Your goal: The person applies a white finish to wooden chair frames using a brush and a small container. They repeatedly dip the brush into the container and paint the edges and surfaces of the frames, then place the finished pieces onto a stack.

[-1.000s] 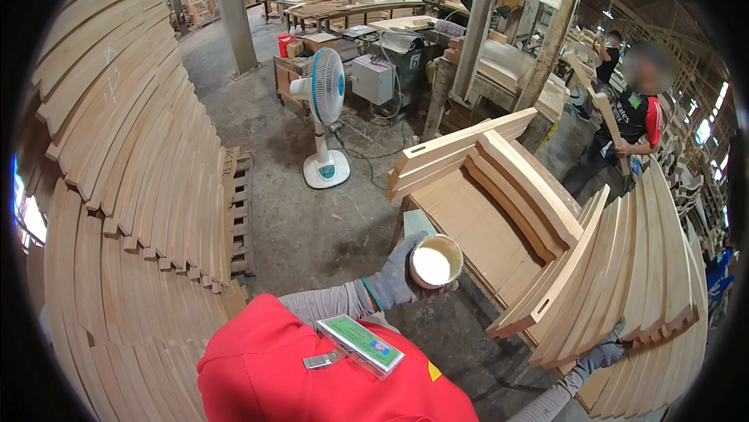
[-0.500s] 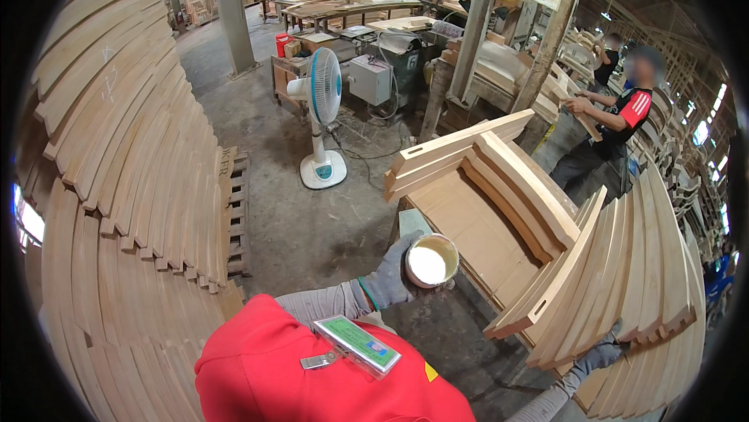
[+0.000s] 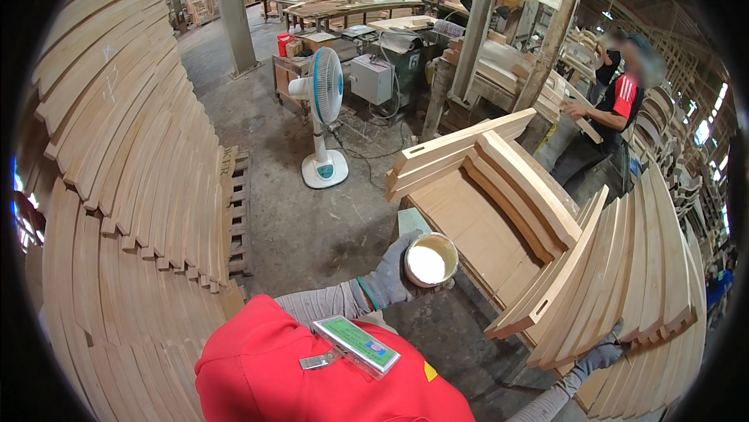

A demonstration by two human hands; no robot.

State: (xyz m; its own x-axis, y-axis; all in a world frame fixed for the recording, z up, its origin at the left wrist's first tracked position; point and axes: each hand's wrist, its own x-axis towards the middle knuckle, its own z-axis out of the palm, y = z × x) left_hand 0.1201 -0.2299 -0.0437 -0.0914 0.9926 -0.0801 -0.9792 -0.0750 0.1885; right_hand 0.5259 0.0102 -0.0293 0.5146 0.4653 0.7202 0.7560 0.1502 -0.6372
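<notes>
My gloved left hand (image 3: 387, 275) is closed round a small round tub (image 3: 443, 246), held upright. A white liquid (image 3: 427, 264) fills its lower part. At the lower right, my gloved right hand (image 3: 599, 356) grips the lower end of a curved wooden slat (image 3: 602, 297) in a fanned row; its fingertips are partly hidden. Beyond the tub stands a wooden table (image 3: 488, 262). Two curved rails (image 3: 519, 180) lie across it, between slotted straight bars (image 3: 460, 143) at the far end and another slotted bar (image 3: 558, 281) nearer the row.
Tall stacks of curved boards (image 3: 129, 149) rise at my left beside a pallet (image 3: 239, 211). A standing fan (image 3: 324, 102) and its trailing cable are on the floor ahead. A co-worker (image 3: 616, 110) holds a wooden piece at the far right, near posts (image 3: 474, 32) and workbenches.
The co-worker at the right has shifted posture, with head and arms moved slightly. My hands, the tub and the wood around them stay nearly where they were.
</notes>
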